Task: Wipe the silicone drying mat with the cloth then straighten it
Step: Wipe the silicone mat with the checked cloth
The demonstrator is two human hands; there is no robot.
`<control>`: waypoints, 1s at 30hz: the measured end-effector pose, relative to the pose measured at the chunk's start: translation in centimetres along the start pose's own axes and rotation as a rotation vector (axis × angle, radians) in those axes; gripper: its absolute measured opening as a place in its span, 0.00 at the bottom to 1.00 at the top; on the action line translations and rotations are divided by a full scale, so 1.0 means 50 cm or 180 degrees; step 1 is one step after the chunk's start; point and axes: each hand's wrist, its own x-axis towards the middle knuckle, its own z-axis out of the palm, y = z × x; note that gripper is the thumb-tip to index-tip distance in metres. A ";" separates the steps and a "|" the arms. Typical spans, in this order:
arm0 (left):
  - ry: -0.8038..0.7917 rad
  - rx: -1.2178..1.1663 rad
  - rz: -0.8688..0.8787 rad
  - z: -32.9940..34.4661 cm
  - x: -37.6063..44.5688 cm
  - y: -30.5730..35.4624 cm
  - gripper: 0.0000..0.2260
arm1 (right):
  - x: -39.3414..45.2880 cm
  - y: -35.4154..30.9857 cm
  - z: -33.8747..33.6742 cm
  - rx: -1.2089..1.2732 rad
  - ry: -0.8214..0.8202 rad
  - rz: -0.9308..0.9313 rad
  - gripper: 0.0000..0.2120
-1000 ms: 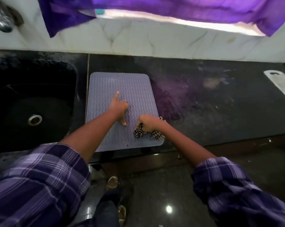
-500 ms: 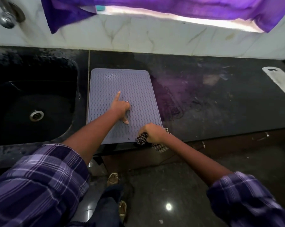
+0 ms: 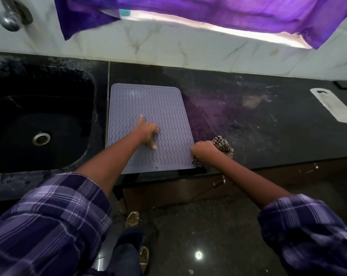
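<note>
The grey ribbed mat (image 3: 150, 126) lies flat on the black counter (image 3: 258, 124), just right of the sink (image 3: 39, 120), its near edge at the counter's lip. My left hand (image 3: 146, 132) presses on its middle, fingers spread, holding nothing. My right hand (image 3: 203, 149) is closed around the checked cloth (image 3: 222, 145) at the mat's near right corner.

Grey wavy-ribbed mat (image 3: 148, 108) lies flat; checkered cloth (image 3: 222, 145) bunched at its right edge.
</note>
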 end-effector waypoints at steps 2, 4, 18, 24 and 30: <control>0.0229 -0.0918 -0.0100 -0.011 -0.009 -0.035 0.28 | 0.009 -0.006 -0.024 0.0185 0.0013 -0.0034 0.16; 0.0391 -0.1021 -0.0263 -0.022 -0.022 -0.075 0.24 | 0.027 -0.043 -0.044 0.0653 0.0158 -0.0351 0.20; -0.0232 0.1120 -0.0490 -0.005 -0.049 -0.082 0.25 | 0.069 -0.207 -0.035 0.0529 -0.0136 -0.1176 0.18; -0.0229 0.1134 -0.0447 -0.010 -0.047 -0.075 0.26 | 0.051 -0.209 -0.017 0.0669 0.0112 -0.1139 0.18; -0.0253 0.0819 -0.0496 -0.035 -0.023 -0.073 0.30 | 0.065 -0.057 -0.035 0.0237 -0.0783 -0.0539 0.19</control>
